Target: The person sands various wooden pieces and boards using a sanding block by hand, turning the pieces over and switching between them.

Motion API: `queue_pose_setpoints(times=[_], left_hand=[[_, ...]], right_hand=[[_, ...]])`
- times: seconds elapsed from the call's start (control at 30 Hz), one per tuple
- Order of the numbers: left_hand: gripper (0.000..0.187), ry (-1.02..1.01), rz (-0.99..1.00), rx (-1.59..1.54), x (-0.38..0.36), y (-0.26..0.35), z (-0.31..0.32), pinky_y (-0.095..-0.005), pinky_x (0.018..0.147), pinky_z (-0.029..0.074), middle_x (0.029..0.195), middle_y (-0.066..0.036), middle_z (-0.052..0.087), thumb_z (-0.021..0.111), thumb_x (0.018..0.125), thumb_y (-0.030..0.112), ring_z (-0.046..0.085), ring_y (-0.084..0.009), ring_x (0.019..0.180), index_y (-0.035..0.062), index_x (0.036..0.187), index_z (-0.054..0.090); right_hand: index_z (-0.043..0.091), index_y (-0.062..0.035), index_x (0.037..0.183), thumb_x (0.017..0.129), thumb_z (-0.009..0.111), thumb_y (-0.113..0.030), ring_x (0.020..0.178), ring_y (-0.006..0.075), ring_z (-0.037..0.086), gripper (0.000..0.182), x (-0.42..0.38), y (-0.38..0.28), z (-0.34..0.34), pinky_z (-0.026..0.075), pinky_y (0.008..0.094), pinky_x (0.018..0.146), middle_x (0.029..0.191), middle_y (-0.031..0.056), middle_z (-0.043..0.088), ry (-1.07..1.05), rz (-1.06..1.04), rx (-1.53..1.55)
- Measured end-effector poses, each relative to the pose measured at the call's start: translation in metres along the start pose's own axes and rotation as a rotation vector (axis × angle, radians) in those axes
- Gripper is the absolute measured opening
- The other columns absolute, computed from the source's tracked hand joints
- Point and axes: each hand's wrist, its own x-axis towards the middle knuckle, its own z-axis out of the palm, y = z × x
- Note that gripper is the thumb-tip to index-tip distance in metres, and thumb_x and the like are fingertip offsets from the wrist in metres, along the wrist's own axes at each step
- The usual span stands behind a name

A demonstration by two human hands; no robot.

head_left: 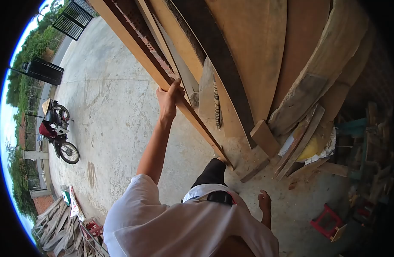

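Stained concrete floor (113, 115), plank (140, 55) in left grip (168, 99)

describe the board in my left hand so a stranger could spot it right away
Start at the broad wooden sheets at the upper right, then move left towards the concrete floor. There a long, narrow board slants from the picture's top edge down towards the person's leg. Unlike the boards beside it, this one has the left hand's grip closed around it.

Stained grey concrete floor (111, 115) in daylight; 1 motorbike (58, 130), greenery (20, 79) beyond.
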Motion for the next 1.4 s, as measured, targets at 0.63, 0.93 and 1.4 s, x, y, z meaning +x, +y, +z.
queue_pose_setpoints(times=[0.63,0.93,1.4], left_hand=[[0.016,-0.999,0.203,-0.03,-0.414,0.041,0.238,-0.0258,0.057,0.048,0.07,-0.004,0.062,0.073,0.084,0.012,0.059,-0.0105,0.058,0.0017,0.082,0.061],[0.029,-1.418,0.166,-0.008,-0.579,0.013,0.286,-0.0228,0.059,0.05,0.076,-0.001,0.065,0.079,0.082,0.012,0.059,-0.0074,0.062,-0.0014,0.099,0.06],[0.083,-1.733,0.633,0.053,-0.722,-0.085,0.295,-0.0426,0.1,0.043,0.135,-0.017,0.046,0.074,0.078,0.003,0.047,-0.0369,0.121,0.0098,0.151,0.034]], right_hand=[[0.068,-0.0121,0.116,0.089,0.06,-0.031,0.089,0.0286,0.072,0.034,-0.273,0.367,0.198,0.055,0.0399,0.086,0.108,0.014,0.071,0.482,0.619,0.332],[0.06,-0.0066,0.129,0.094,0.062,-0.027,0.093,0.0198,0.07,0.04,-0.312,0.277,0.111,0.055,0.0318,0.077,0.113,0.0148,0.069,0.687,0.362,1.216],[0.03,-0.0053,0.149,0.097,0.06,-0.015,0.127,0.0198,0.044,0.061,-0.291,0.178,-0.27,0.035,0.0359,0.108,0.139,0.0112,0.044,1.329,-0.482,1.441]])
